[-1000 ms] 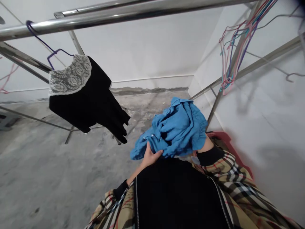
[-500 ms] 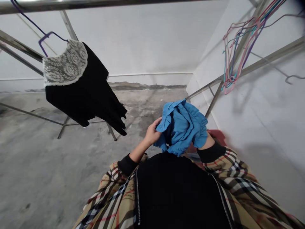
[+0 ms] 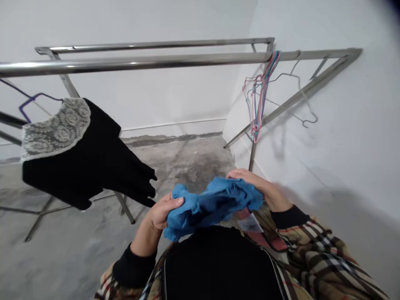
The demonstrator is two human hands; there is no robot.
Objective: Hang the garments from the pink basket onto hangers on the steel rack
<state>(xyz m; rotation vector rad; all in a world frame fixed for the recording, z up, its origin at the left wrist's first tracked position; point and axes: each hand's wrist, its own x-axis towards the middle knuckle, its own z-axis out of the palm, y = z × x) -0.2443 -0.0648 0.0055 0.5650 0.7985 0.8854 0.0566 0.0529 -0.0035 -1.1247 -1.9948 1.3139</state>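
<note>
A crumpled blue garment (image 3: 215, 204) with gathered edges is stretched between my hands, low in front of my black top. My left hand (image 3: 164, 210) grips its left end, thumb on top and fingers hidden beneath the cloth. On the far right side, my right hand (image 3: 245, 177) holds the other end, its fingers partly hidden at the upper edge. Off to the left, a black garment with a lace yoke (image 3: 59, 129) hangs from a purple hanger (image 3: 29, 102), apart from both hands.
A metal clothes rack (image 3: 140, 64) crosses in front of me. Several coloured wire hangers (image 3: 261, 100) are bunched on its bar, with a grey hanger (image 3: 298, 79) to their right. Beside my right forearm, a red container (image 3: 278, 243) shows low down. White walls meet at the corner.
My right hand has come out from inside the blue garment to its outer edge. The garment is now spread wider between both hands. My view has tilted up, showing the rack's bars.
</note>
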